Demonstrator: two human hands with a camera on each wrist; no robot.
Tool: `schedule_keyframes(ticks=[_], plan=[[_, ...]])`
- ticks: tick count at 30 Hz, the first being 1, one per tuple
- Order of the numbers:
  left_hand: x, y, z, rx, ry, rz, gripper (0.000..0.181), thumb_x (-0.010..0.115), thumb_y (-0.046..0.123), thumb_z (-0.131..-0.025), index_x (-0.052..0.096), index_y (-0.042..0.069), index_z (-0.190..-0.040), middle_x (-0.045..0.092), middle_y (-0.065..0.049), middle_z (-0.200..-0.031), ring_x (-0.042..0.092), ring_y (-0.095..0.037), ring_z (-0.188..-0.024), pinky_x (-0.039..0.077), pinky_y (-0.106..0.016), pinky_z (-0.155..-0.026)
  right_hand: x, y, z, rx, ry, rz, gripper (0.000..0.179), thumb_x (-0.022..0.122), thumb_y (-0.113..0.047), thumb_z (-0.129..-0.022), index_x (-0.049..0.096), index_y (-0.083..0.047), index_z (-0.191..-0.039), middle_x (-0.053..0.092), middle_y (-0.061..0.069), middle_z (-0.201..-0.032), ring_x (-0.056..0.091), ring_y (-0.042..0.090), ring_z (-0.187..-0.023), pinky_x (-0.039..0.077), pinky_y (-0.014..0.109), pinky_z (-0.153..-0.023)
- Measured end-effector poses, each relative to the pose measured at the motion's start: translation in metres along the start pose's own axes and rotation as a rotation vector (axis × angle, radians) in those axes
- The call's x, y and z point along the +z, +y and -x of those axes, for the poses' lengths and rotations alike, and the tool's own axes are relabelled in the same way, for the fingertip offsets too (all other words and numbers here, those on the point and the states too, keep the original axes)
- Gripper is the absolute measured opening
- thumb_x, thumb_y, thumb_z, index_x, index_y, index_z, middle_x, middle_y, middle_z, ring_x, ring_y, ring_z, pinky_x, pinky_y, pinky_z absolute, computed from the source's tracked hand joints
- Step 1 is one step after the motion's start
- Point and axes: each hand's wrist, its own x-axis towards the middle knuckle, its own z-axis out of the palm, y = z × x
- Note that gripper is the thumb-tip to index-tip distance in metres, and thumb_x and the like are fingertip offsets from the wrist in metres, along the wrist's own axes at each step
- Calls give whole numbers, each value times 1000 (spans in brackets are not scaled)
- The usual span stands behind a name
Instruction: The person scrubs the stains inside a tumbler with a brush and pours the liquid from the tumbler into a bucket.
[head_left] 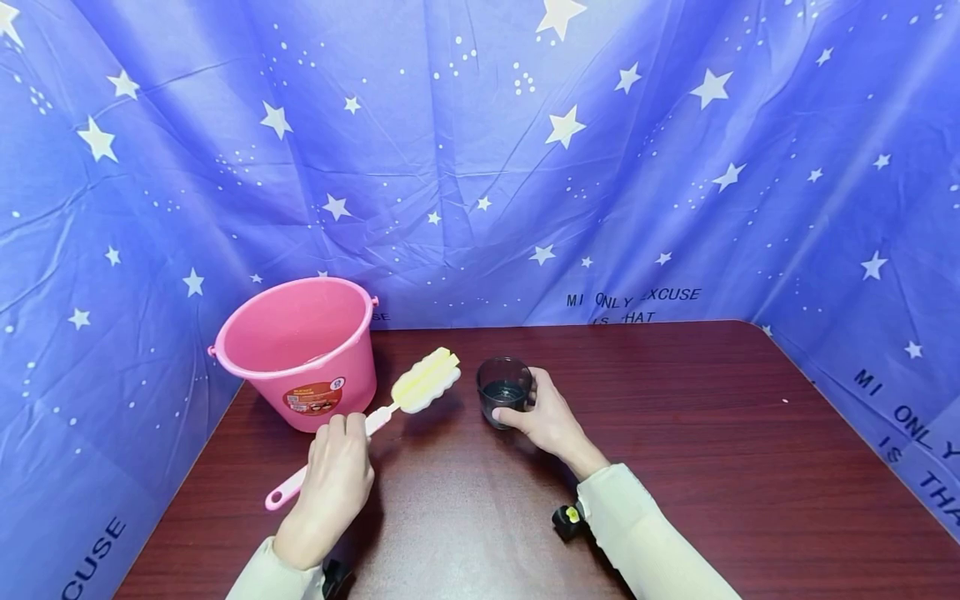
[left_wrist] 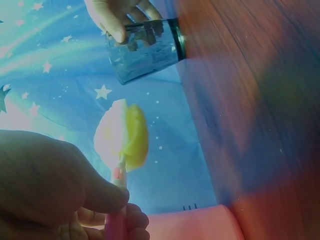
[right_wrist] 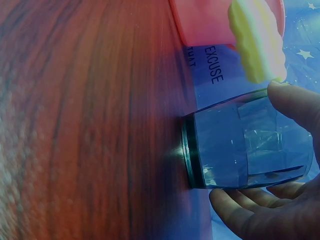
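In the head view my left hand (head_left: 335, 475) grips the pink handle (head_left: 287, 489) of a sponge cup brush. Its yellow-and-white sponge head (head_left: 425, 381) points up and to the right, above the table and apart from the glass. My right hand (head_left: 551, 417) holds a dark, see-through glass (head_left: 504, 392) around its side, thumb at the near side. The glass stands roughly upright with its mouth up; whether its base touches the table I cannot tell. In the right wrist view the sponge head (right_wrist: 257, 40) appears beyond the glass (right_wrist: 245, 142).
A pink bucket (head_left: 352, 375) with a round label stands at the table's back left, just beyond my left hand. The dark red wooden table (head_left: 712, 467) extends to the right. A blue star-patterned curtain (head_left: 450, 167) hangs around the back and sides.
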Motion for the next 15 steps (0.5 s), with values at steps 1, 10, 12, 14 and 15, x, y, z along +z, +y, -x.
schedule_keyframes(ticks=[1, 10, 12, 14, 15], plan=[[0, 0, 0, 2, 3, 0, 14, 58, -7, -77, 46, -2, -76, 41, -13, -67, 41, -36, -59, 35, -44, -52, 0, 0, 0, 1, 0, 0, 74, 82, -21, -72, 41, -4, -130, 58, 14, -121, 59, 26, -109, 44, 43, -94], [3, 4, 0, 25, -7, 12, 9, 55, -6, -76, 47, -2, -79, 42, -14, -70, 42, -36, -62, 35, -43, -54, 1, 1, 0, -6, 1, -2, 75, 83, -20, -72, 40, -3, -131, 58, 15, -121, 59, 27, -109, 44, 44, -94], [3, 5, 0, 36, -5, 16, 7, 54, -4, -77, 47, -2, -79, 42, -14, -71, 42, -36, -62, 35, -43, -54, 0, 0, 0, -6, 2, -5, 75, 83, -20, -72, 40, -3, -131, 58, 15, -121, 59, 27, -109, 44, 44, -94], [3, 6, -1, 43, 5, 17, 6, 53, -3, -78, 47, -2, -79, 42, -15, -71, 42, -37, -62, 35, -43, -54, 1, 0, 0, -4, 0, -8, 74, 82, -20, -72, 40, -4, -131, 58, 15, -120, 60, 27, -108, 44, 44, -93], [3, 7, -2, 47, 12, 18, 6, 53, -3, -79, 47, -3, -80, 42, -15, -71, 42, -37, -62, 35, -43, -54, 1, 0, 0, -4, -1, -10, 74, 82, -20, -72, 40, -4, -131, 58, 15, -120, 60, 26, -108, 45, 44, -93]])
